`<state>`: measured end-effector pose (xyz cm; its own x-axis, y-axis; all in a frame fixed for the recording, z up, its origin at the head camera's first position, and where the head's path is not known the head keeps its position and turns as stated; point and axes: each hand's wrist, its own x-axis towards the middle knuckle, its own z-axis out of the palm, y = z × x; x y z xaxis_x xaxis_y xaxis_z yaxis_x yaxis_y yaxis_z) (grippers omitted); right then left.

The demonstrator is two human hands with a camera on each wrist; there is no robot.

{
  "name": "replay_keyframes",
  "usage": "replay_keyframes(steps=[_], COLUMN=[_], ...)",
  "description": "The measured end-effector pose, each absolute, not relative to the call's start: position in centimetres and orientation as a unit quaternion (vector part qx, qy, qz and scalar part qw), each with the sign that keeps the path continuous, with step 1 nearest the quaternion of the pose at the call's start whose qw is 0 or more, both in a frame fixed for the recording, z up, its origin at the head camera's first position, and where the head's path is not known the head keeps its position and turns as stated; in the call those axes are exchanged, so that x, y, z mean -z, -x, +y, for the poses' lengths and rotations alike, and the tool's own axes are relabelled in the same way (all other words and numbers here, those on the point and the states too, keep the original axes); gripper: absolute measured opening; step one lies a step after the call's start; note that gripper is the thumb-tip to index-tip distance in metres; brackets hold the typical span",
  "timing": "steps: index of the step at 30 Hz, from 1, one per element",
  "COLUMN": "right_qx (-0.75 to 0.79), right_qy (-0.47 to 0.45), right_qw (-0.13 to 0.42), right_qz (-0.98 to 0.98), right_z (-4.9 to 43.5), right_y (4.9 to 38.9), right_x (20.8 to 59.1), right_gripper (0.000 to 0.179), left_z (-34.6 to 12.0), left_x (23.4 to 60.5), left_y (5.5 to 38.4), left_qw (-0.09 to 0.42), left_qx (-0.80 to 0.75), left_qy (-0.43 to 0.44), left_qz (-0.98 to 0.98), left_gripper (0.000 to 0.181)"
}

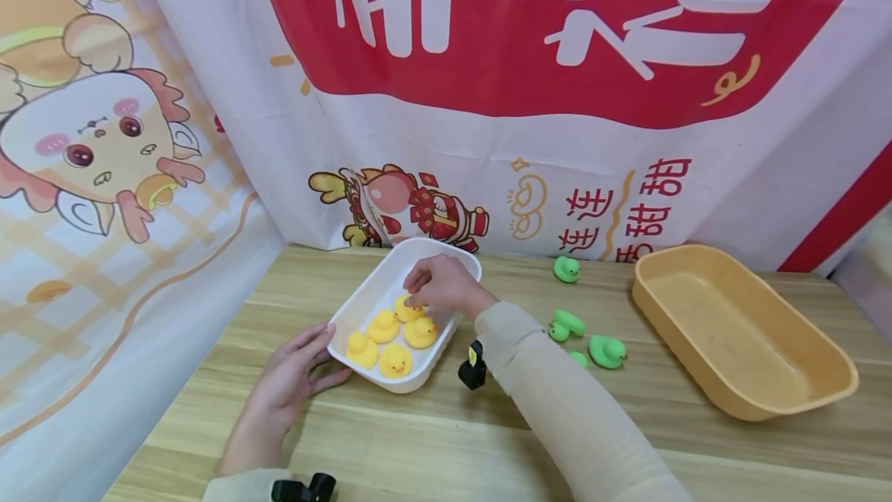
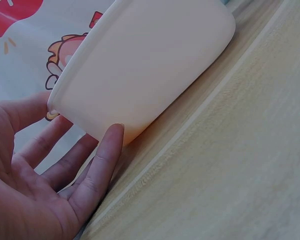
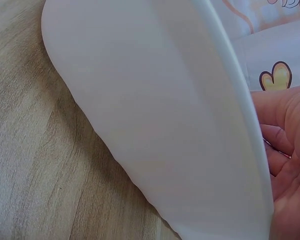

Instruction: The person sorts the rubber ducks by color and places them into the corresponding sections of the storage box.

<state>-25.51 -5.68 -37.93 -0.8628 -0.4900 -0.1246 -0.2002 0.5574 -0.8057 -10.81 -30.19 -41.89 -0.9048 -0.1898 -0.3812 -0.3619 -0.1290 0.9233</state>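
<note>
Yellow duck point(image 1: 407, 311) sits beneath right hand point(image 1: 446, 283), grip unclear; left hand point(image 1: 296, 370) clasps tub point(image 1: 411, 384).

The flat, pale-brown bench point(image 1: 418, 448) looks like smooth, grained wood; by its back edge, the white rounded-rectangular tub point(image 1: 379, 293) looks like smooth plastic, its small yellow ducks point(image 1: 420, 332) smooth and rubbery. The red-and-white hanging point(image 1: 446, 130) looks like creased cloth.

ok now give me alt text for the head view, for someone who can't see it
A person's right hand dips into a white tray with five yellow toy ducks, while the left hand holds its corner. To the right, green toy ducks and a tan basin sit on a wooden table.
</note>
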Motion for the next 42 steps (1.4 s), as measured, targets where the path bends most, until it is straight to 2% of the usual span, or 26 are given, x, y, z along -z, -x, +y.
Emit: replay_keyframes(steps=[6,13,18,27,31,36,42], right_qx=[0.428,0.468,0.470,0.438,0.431,0.438,0.428], right_qy=[0.204,0.235,0.268,0.257,0.245,0.222,0.173], right_qw=[0.155,0.075,0.042,0.021,0.013,0.005,-0.020], right_qz=[0.867,0.849,0.840,0.861,0.869,0.871,0.887], right_z=[-5.6,-5.1,-3.3,2.3,4.7,8.1,13.9], right_y=[25.5,24.5,23.2,20.7,19.6,18.6,17.5], right_x=[37.9,37.1,34.5,29.8,28.4,28.0,28.8], right_gripper=[0.019,0.013,0.016,0.025,0.031,0.030,0.032], left_z=[-30.2,-30.1,-29.8,-30.2,-30.6,-30.6,-30.5], left_x=[41.9,42.0,42.3,42.2,41.9,42.0,42.1], left_y=[10.9,10.9,11.0,11.1,11.2,11.2,11.2], left_qw=[0.056,0.056,0.062,0.068,0.074,0.080,0.083], left_qx=[-0.723,-0.723,-0.719,-0.720,-0.715,-0.710,-0.711], left_qy=[0.210,0.208,0.207,0.207,0.208,0.209,0.206], left_qz=[0.656,0.657,0.661,0.659,0.663,0.667,0.668], left_gripper=[0.061,0.061,0.066,0.056,0.064,0.074,0.074])
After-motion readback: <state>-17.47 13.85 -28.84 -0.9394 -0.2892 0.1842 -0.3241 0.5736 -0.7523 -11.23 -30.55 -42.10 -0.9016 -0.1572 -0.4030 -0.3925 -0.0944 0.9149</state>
